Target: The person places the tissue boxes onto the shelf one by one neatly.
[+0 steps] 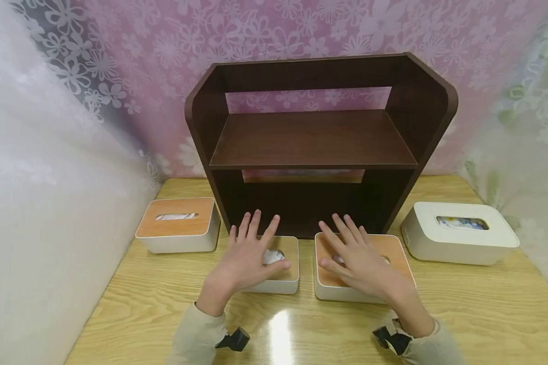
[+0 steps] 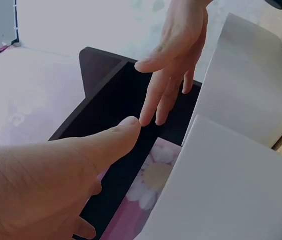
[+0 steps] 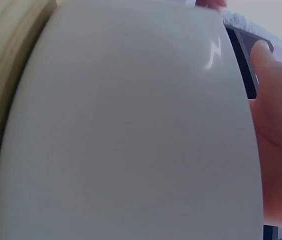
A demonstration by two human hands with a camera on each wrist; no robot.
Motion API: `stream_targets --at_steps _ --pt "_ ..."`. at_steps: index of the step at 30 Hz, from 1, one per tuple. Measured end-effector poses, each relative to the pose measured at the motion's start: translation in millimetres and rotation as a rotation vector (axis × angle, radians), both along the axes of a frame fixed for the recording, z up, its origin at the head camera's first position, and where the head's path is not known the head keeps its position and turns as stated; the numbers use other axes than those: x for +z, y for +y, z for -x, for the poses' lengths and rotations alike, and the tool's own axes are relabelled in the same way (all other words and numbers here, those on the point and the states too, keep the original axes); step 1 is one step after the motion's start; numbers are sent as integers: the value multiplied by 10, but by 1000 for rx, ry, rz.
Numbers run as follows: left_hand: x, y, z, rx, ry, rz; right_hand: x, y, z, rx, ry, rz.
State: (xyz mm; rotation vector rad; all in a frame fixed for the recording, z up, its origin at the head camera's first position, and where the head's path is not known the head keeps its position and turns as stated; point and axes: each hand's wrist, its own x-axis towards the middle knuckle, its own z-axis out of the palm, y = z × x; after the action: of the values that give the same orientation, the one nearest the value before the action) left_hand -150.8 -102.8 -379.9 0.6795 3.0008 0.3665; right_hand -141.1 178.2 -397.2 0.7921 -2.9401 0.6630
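Two tissue boxes stand side by side in front of a dark brown shelf [image 1: 315, 139]. Over the wood-topped tissue box on the left [image 1: 289, 261], my left hand [image 1: 246, 258] is spread with its fingers straight. My right hand [image 1: 363, 263] spreads likewise above the orange-topped tissue box on the right [image 1: 395, 248]. Neither hand grips anything; whether the palms touch the lids cannot be told. In the left wrist view the left thumb [image 2: 113, 142] sticks out above the white box sides. A white box wall [image 3: 131, 130] fills most of the right wrist view beside the right hand [image 3: 280, 120].
Another orange-topped tissue box [image 1: 178, 238] sits left of the shelf, and an all-white tissue box [image 1: 458, 248] sits on the right. All stand on a wood-grain table [image 1: 132, 304]. Floral curtains [image 1: 164, 56] hang behind and at both sides.
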Motion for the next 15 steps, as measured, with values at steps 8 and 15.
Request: stream_targets --at_steps 8,15 --pt "-52 -151 8 5 -22 -86 -73 -333 -190 39 -36 257" --pt "-61 -261 123 -33 -21 -180 -118 -576 -279 28 -174 527"
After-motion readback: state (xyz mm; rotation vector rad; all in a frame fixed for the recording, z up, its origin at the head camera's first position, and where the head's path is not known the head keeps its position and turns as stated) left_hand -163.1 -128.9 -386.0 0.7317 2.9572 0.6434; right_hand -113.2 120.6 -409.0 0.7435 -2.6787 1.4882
